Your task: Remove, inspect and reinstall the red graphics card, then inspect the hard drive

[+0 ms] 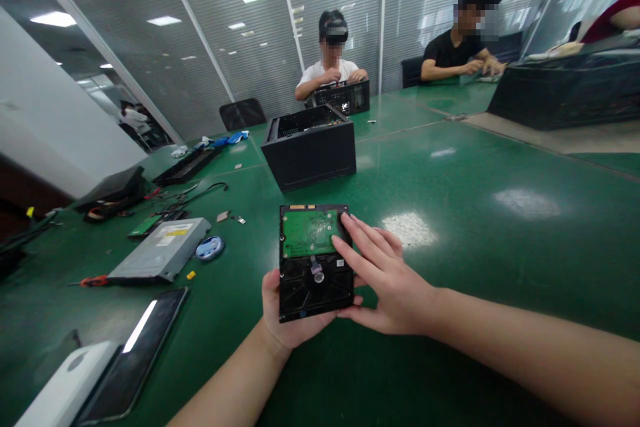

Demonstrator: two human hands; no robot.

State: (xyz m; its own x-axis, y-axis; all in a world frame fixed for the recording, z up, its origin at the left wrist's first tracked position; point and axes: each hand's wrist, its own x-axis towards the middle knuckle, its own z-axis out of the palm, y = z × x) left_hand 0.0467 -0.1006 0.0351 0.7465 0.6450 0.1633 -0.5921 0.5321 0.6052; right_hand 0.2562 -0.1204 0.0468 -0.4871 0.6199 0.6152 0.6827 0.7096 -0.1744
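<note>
A hard drive (300,290) is held up above the green table, its circuit-board side facing me and its gold connector at the far edge. My left hand (287,327) grips it from below, with the thumb along the left edge and the palm under the near end. On the right side my right hand (385,273) also holds the drive; two fingertips lie over the green board and the thumb is by the lower right corner. The drive hides part of the left hand's fingers.
Beyond the drive stands a black computer case (313,153). To the left lie an optical drive (160,250), a red-handled screwdriver (94,281), a blue round container (210,248), a phone (137,353) and cables. Two people (327,73) (453,57) work across the table (480,240).
</note>
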